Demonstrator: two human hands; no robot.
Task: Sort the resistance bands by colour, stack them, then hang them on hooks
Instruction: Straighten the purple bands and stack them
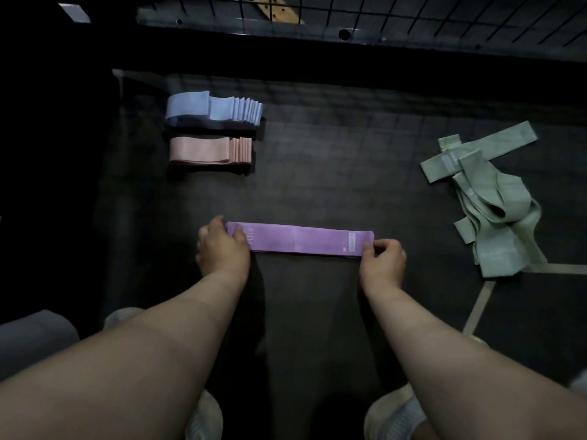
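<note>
Four colours of band lie on the floor, one group of each: three neat stacks and one loose heap. The purple stack (pixel 301 239) is a single pile of several layers, pressed too tight to count. Beyond it to the left sit two more. The blue stack (pixel 212 109) is the farther one and shows roughly eight fanned ends. The pink stack (pixel 209 150), nearer the purple, shows about five. Right of the purple stack, the green heap (pixel 489 185) holds at least five tangled bands; the exact number is hidden. Two hands, the left hand (pixel 222 246) and the right hand (pixel 382 258), hold the purple stack, one at each end.
</note>
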